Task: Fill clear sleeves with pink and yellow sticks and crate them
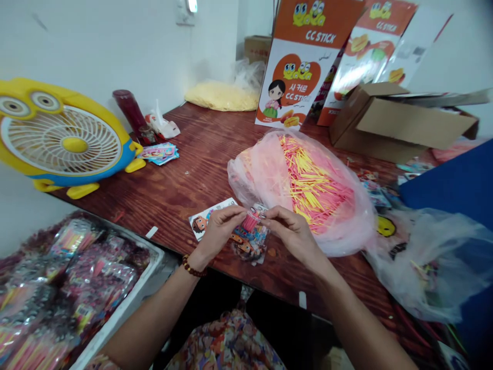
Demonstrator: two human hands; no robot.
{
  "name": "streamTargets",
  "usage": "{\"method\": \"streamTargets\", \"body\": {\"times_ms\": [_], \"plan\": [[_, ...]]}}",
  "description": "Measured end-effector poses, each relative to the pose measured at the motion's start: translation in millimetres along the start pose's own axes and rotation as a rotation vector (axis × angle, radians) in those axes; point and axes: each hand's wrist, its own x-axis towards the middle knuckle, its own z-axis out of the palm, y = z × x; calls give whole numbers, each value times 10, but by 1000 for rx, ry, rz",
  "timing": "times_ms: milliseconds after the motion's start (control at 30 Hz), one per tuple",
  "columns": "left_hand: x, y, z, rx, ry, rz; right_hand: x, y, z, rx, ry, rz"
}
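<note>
Both hands meet over the near edge of the dark red wooden table (200, 139). My left hand (225, 226) pinches the left side of a small clear packet (251, 222) with pink sticks in it. On its right side, my right hand (288, 228) pinches the same packet near its top. Printed cartoon packets (246, 246) lie just below the fingers. A white card with a cartoon face (199, 223) lies partly behind my left hand. Right behind my right hand, a large pink plastic bag (262, 167) stands open, full of pink and yellow sticks (308, 180).
A yellow fan (73, 144) stands at the left, near a dark red bottle (129, 110) and cards (159, 152). Filled packets lie in a white bin (154, 264) at lower left. Behind are printed boxes (288, 77); at right, an open carton (396, 126) and a clear bag (442, 257).
</note>
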Motion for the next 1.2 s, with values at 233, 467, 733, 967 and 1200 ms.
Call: {"method": "streamTargets", "body": {"times_ms": [233, 467, 733, 967, 1200], "plan": [[18, 74, 29, -161, -74, -184, 60, 24, 15, 159, 35, 78], [5, 11, 55, -184, -150, -306, 64, 112, 47, 249, 52, 156], [-3, 41, 59, -115, -109, -322, 130, 113, 59, 272, 30, 150], [-28, 51, 62, -126, -85, -406, 135, 107, 24, 236, 27, 124], [-26, 11, 43, -110, -110, -365, 189, 9, -117, -96, 77, -117]]}}
